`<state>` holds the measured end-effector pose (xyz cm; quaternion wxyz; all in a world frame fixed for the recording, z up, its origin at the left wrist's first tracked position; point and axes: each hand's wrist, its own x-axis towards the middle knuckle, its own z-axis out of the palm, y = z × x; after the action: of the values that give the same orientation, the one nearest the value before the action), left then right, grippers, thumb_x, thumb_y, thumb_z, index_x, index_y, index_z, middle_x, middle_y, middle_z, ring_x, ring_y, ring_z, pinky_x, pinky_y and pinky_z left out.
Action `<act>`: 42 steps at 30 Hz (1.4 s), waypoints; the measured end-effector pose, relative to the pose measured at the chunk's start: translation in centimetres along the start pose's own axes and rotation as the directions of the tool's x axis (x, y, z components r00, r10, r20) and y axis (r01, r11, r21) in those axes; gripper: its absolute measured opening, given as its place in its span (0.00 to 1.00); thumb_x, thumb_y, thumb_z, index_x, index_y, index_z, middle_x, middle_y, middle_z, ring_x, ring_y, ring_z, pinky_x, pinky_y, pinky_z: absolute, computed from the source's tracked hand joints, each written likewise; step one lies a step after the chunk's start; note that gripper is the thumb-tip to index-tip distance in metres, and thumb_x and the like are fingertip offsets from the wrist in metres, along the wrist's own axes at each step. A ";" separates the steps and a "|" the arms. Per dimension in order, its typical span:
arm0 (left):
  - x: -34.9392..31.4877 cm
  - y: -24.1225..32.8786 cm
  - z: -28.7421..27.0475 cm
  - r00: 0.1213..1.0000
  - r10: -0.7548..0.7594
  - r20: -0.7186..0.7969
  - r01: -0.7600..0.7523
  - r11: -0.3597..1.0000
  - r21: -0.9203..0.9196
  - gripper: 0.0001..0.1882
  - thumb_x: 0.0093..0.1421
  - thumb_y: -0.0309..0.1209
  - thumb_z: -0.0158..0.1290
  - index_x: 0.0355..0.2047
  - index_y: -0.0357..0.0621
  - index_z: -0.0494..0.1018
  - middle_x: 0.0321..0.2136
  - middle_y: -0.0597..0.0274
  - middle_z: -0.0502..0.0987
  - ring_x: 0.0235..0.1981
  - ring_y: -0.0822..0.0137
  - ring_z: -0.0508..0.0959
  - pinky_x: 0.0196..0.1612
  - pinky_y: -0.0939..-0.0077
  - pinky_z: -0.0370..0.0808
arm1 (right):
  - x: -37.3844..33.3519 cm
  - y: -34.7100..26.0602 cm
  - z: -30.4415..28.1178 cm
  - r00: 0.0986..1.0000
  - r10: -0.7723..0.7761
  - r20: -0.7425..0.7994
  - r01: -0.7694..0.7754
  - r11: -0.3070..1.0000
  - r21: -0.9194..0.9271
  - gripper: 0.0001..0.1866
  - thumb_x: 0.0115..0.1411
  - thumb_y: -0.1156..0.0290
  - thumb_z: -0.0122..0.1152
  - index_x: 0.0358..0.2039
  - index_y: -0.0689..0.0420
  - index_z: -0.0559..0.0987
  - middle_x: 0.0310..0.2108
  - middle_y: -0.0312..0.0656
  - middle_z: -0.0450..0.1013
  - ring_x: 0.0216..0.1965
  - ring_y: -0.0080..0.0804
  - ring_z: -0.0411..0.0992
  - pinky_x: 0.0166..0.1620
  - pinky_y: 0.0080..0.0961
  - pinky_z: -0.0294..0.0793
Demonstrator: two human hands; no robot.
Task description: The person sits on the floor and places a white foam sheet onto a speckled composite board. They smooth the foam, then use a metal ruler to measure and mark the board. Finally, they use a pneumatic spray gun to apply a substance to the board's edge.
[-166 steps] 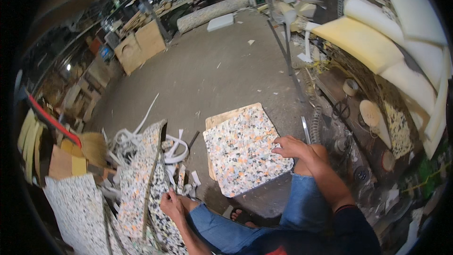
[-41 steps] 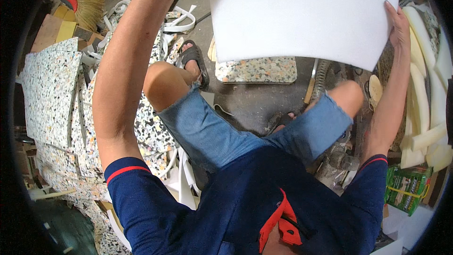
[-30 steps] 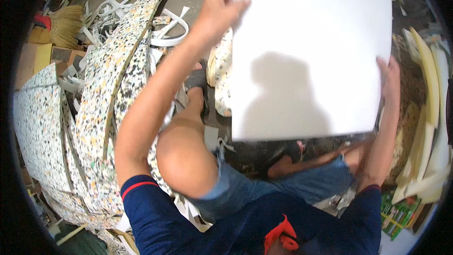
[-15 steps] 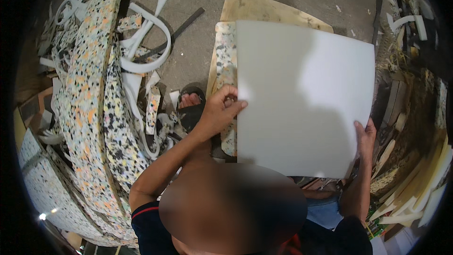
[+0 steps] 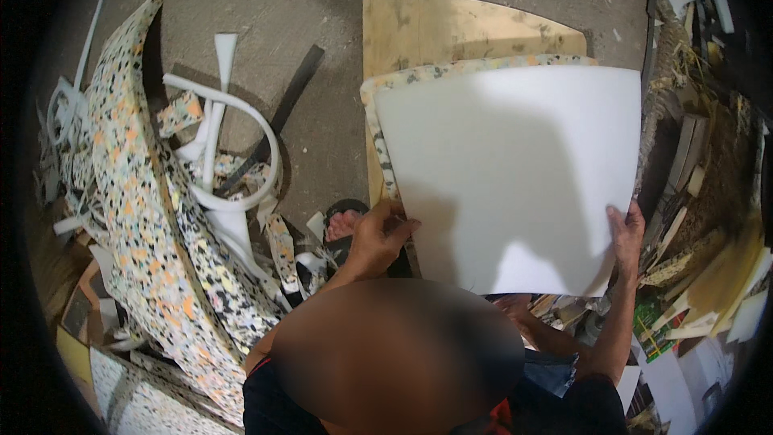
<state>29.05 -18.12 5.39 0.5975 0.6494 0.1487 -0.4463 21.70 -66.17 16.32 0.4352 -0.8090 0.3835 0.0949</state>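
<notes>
A white foam sheet (image 5: pixel 499 169) lies over a speckled foam sheet (image 5: pixel 386 153), whose edge shows along the far and left sides. Both rest on a wooden board (image 5: pixel 419 28) with a curved far corner. My left hand (image 5: pixel 378 238) pinches the white sheet's left edge near its lower part, thumb on top. At the right edge, my right hand (image 5: pixel 626 234) grips the same sheet with the thumb on top and the other fingers partly hidden. The near parts of the speckled sheet and the board are covered by the white sheet.
Large curved speckled foam slabs (image 5: pixel 137 217) stand at my left. Beside them lie white foam strips (image 5: pixel 270 161) and a dark strip (image 5: pixel 298 89). My foot (image 5: pixel 345 224) is close to the board. Foam and cardboard offcuts (image 5: pixel 708 290) pile up at the right.
The white sheet has shifted and turned slightly on the stack, uncovering the speckled sheet's far edge. Both hands keep their hold. The whole view has also shifted a little.
</notes>
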 end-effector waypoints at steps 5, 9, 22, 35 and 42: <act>0.7 -0.3 -1.2 0.980 0.199 0.010 -0.198 0.979 -0.051 0.12 0.62 0.26 0.63 0.43 0.33 0.75 0.33 0.57 0.83 0.35 0.71 0.82 0.39 0.72 0.79 | 0.1 -1.2 1.0 1.000 0.022 -0.008 -0.022 0.997 -0.073 0.13 0.63 0.72 0.68 0.47 0.61 0.80 0.40 0.36 0.78 0.40 0.22 0.72 0.45 0.23 0.73; 0.8 -0.2 -2.0 0.996 0.092 0.017 -0.091 0.994 -0.056 0.11 0.62 0.27 0.63 0.41 0.34 0.76 0.34 0.55 0.83 0.35 0.69 0.83 0.40 0.74 0.79 | 0.1 -1.7 1.0 1.000 0.028 0.003 -0.027 0.990 -0.142 0.13 0.63 0.75 0.67 0.48 0.61 0.80 0.41 0.36 0.79 0.41 0.21 0.72 0.46 0.23 0.73; 1.0 -0.6 -2.4 0.995 0.086 -0.050 -0.091 0.990 -0.110 0.10 0.61 0.27 0.65 0.39 0.35 0.77 0.29 0.59 0.83 0.31 0.72 0.83 0.36 0.76 0.79 | 0.0 -1.1 1.7 0.999 0.037 -0.013 -0.038 0.993 -0.111 0.12 0.64 0.77 0.65 0.47 0.61 0.80 0.40 0.34 0.79 0.39 0.21 0.73 0.46 0.22 0.73; 1.5 -0.5 -2.3 0.997 -0.032 -0.074 0.023 0.993 -0.117 0.11 0.60 0.28 0.65 0.37 0.35 0.76 0.28 0.58 0.84 0.29 0.72 0.82 0.33 0.77 0.78 | 0.6 -1.9 3.0 0.999 0.042 -0.017 -0.044 0.990 -0.133 0.12 0.64 0.77 0.64 0.48 0.62 0.80 0.39 0.36 0.79 0.38 0.21 0.73 0.45 0.22 0.74; 1.8 -0.8 -2.3 0.993 0.035 -0.110 -0.038 0.999 -0.022 0.12 0.61 0.30 0.64 0.39 0.35 0.76 0.30 0.57 0.83 0.30 0.74 0.81 0.34 0.77 0.78 | 0.9 -1.0 3.0 0.998 0.055 -0.038 -0.060 0.987 -0.147 0.11 0.63 0.78 0.64 0.46 0.63 0.80 0.38 0.35 0.79 0.38 0.20 0.73 0.44 0.22 0.74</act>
<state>30.41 -16.51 3.22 0.6042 0.6683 0.1748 -0.3972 23.53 -64.00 14.73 0.3646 -0.8291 0.4058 0.1221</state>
